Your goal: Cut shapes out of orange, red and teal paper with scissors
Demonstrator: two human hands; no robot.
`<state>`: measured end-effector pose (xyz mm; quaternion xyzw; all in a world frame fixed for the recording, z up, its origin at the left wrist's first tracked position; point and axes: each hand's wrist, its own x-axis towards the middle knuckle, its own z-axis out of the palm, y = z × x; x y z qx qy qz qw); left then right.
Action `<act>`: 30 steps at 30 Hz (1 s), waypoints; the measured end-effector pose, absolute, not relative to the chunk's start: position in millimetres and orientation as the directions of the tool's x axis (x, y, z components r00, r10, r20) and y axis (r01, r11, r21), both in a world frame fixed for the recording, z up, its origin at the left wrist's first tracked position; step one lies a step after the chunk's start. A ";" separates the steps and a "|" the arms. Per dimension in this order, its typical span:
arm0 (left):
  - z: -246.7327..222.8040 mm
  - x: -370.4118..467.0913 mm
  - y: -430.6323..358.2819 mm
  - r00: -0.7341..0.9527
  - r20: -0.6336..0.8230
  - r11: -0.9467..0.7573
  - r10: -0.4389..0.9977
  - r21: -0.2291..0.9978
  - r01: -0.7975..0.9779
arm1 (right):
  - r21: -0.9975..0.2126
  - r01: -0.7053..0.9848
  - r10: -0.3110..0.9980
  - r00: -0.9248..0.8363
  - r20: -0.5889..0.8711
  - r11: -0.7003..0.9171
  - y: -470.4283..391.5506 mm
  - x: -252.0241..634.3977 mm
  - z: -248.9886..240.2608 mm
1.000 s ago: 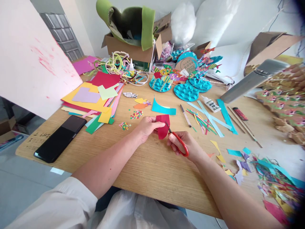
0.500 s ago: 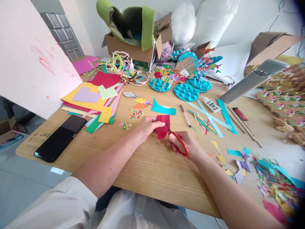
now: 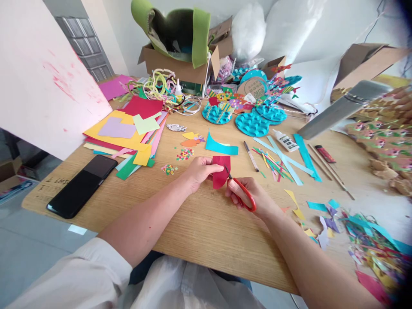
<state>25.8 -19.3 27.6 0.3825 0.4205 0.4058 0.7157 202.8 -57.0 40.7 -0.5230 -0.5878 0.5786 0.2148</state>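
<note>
Between thumb and fingers, my left hand (image 3: 200, 172) pinches a piece of red paper (image 3: 219, 179) by its left side. The paper's lower edge is rounded. My right hand (image 3: 246, 195) grips red-handled scissors (image 3: 250, 202), their blades pointing up and left at the paper's right edge. A curved blue paper piece (image 3: 221, 147) lies just beyond the red paper. Left of it are orange and yellow paper shapes (image 3: 190, 142) and small heaps of coloured paper dots (image 3: 185, 154). A pen (image 3: 250, 156) rests to the right.
Stacked coloured paper (image 3: 111, 141) and a black phone (image 3: 82, 186) lie at the left. Paper strips (image 3: 285, 161), a glue bottle (image 3: 286, 140) and a silver flask (image 3: 346, 109) are at the right, with scraps (image 3: 375, 249) nearer. Blue decorated discs (image 3: 252, 124) stand behind.
</note>
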 end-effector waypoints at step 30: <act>29.6 26.1 -20.4 0.325 -0.316 0.408 0.892 0.871 -0.274 | -0.922 0.332 0.872 -0.369 -0.320 -0.198 -57.1 204.4 36.7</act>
